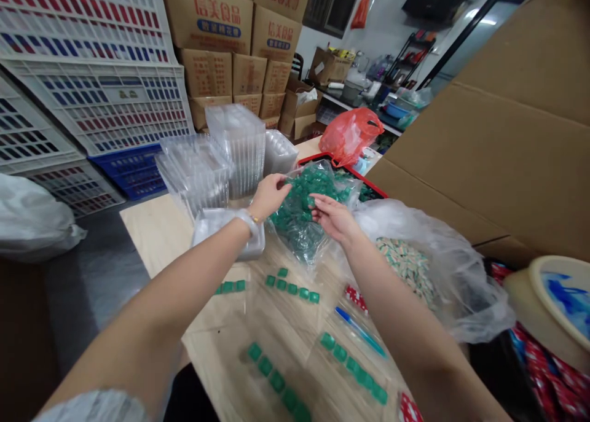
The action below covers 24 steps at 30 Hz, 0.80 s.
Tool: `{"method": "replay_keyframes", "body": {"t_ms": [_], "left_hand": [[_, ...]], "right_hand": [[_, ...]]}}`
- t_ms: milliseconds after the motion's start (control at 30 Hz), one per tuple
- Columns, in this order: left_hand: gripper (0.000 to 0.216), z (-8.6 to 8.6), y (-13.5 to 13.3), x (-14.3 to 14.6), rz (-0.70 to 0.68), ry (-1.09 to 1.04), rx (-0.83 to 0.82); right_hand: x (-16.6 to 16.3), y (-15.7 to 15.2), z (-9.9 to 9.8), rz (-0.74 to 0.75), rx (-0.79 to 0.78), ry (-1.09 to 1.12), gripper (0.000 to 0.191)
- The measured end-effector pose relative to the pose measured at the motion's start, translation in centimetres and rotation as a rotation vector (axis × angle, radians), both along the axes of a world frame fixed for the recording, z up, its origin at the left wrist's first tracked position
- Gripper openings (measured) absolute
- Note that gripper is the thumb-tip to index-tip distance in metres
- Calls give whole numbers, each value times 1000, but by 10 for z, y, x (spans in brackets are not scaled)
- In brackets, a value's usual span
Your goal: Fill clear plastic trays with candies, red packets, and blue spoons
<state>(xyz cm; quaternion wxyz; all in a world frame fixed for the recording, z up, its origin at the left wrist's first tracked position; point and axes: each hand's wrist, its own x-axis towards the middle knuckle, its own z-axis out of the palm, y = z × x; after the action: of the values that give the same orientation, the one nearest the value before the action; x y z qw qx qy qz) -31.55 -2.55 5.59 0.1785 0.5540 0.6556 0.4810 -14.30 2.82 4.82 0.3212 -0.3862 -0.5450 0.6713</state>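
Note:
A clear plastic bag point(306, 241) full of small green cubes point(318, 176) lies open on the table. At its left edge, my left hand point(268, 198) has its fingers closed on the plastic. My right hand point(335, 219) reaches over the bag's right side, thumb and fingers pinching a green cube point(311, 201). Nearer to me, short rows of green cubes sit on the wood, including a front row point(277, 382), a right row point(354, 368) and a middle row point(292, 289). Part of the left row point(230, 286) is hidden by my left forearm.
Stacked clear plastic trays point(235, 152) stand at the back left, and another tray point(203, 225) lies under my left wrist. A blue pen point(359, 331) rests near my right forearm. Right of it sits a bag of pale pieces point(405, 262). Behind is a red bag point(350, 133).

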Motion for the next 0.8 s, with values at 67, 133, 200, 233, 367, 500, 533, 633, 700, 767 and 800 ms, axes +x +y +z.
{"method": "replay_keyframes", "body": {"t_ms": [67, 133, 200, 233, 367, 500, 533, 633, 700, 767, 800], "left_hand": [[22, 7, -27, 11, -35, -503, -8], [26, 9, -65, 20, -103, -887, -57], [28, 5, -109, 24, -125, -1104, -99], [27, 1, -132, 24, -111, -1167, -114], [21, -21, -215, 7, 96, -1297, -147], [18, -40, -269, -20, 298, -1337, -142], [17, -43, -277, -25, 321, -1332, -134], [14, -55, -285, -36, 403, -1154, -146], [16, -64, -283, -39, 456, -867, -191], [17, -74, -280, -43, 498, -538, -216], [19, -79, -279, -45, 505, -399, -218]], "right_hand": [[8, -18, -1, 45, -198, 146, 28], [10, -37, -3, 76, -309, 214, 26], [7, -59, -5, 121, -369, 237, 23], [4, -71, -7, 153, -387, 232, 22], [-18, -125, -18, 287, -304, 98, 19], [-54, -180, -38, 393, 74, -152, 18], [-64, -191, -43, 413, 203, -209, 16], [-93, -215, -55, 460, 597, -372, 12], [-108, -222, -59, 458, 791, -491, 15], [-120, -224, -61, 448, 920, -576, 17], [-125, -224, -62, 455, 969, -602, 17]]}}
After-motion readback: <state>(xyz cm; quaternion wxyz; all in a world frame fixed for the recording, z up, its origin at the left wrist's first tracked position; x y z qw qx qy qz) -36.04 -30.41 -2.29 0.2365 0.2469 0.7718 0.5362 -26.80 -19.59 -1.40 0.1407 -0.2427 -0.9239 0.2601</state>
